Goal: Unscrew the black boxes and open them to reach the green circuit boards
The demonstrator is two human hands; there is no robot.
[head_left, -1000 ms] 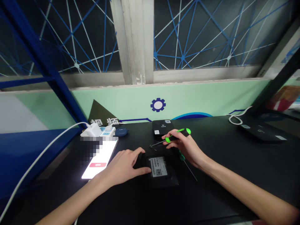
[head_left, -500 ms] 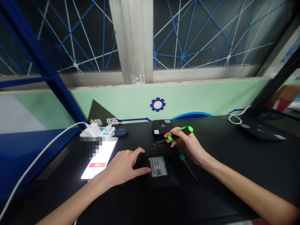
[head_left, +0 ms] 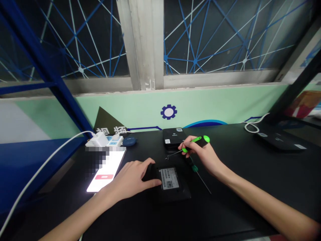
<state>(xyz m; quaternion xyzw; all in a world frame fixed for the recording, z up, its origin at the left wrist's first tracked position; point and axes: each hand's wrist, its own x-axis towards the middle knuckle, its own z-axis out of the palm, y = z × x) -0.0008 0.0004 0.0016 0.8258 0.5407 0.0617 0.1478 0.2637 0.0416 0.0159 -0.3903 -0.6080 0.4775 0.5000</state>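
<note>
My left hand (head_left: 132, 179) grips the left end of a flat black box (head_left: 184, 192), thumb at the near side and fingers at the far side. A white label (head_left: 170, 178) with a barcode and a QR code faces up on the box. My right hand (head_left: 197, 149) is closed round the green and black handle of a screwdriver (head_left: 198, 143). Its thin shaft slants down to the left. At its tip, beyond the box, lie tiny screws (head_left: 167, 158) on the dark table. Under my right hand lies a second screwdriver (head_left: 195, 168), its handle partly hidden.
Behind my hands stands another black box (head_left: 173, 137). To the left are a lit phone (head_left: 107, 170), a power strip (head_left: 114, 141) with a white charger (head_left: 100, 140), and a dark blue case (head_left: 129, 142). A flat black device (head_left: 281, 142) with a white cable (head_left: 251, 127) lies far right.
My right hand and the screwdriver have shifted slightly to the right, and the tip sits a little lower by the screws. My left hand and the box have stayed put.
</note>
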